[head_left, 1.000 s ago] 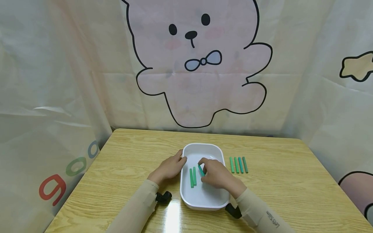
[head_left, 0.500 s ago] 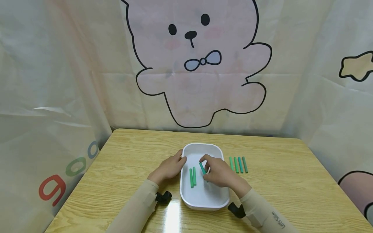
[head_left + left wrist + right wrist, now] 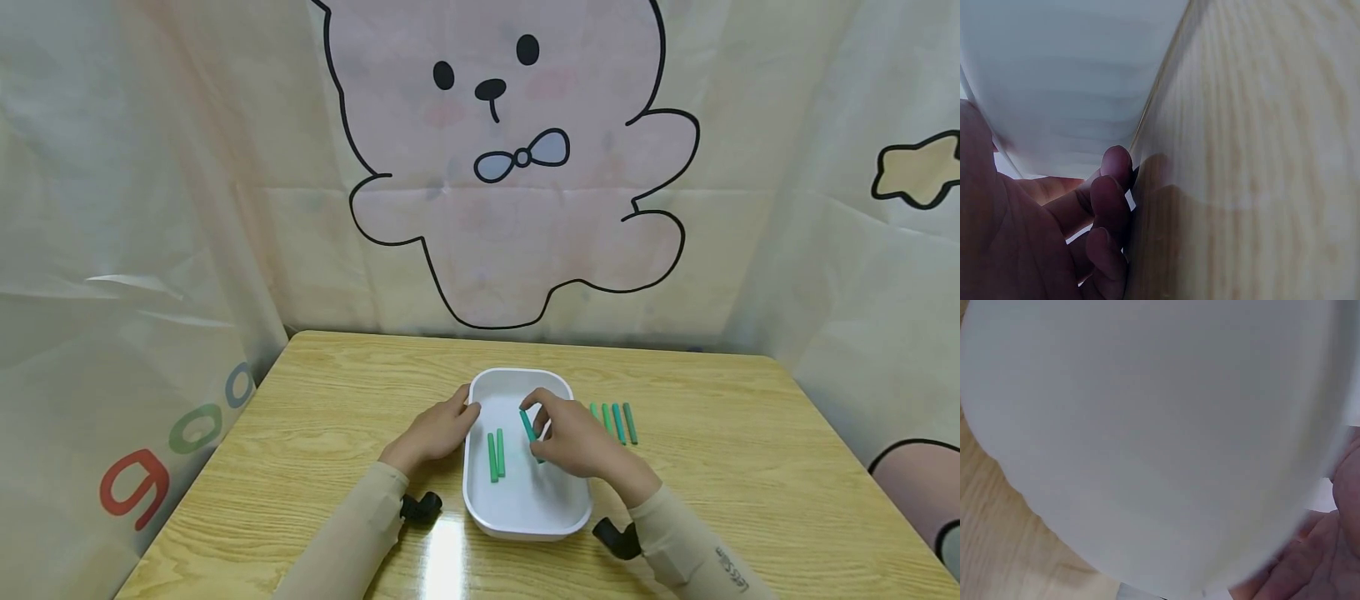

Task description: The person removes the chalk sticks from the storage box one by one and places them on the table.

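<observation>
A white rectangular tray (image 3: 525, 510) stands on the table in the head view. My left hand (image 3: 431, 431) holds its left side, thumb over the rim and fingers outside. In the left wrist view that hand (image 3: 1054, 231) has its curled fingers low beside the tray wall. Over the tray's right half, my right hand (image 3: 577, 440) pinches a slim teal stick (image 3: 528, 423) between thumb and fingers, tilted. Two light green sticks, a left one (image 3: 492, 457) and a right one (image 3: 501, 452), lie side by side inside. The tray wall (image 3: 1147, 425) hides most of the right wrist view.
Right of the tray, several green and teal sticks lie in a row, the darkest stick (image 3: 631, 423) at the far right. Wooden table (image 3: 750, 467) surrounds the tray. A curtain (image 3: 495, 250) with a printed bear hangs behind the table.
My right hand has lifted a little and moved right with the teal stick, away from the two green sticks. The left hand and tray have stayed put.
</observation>
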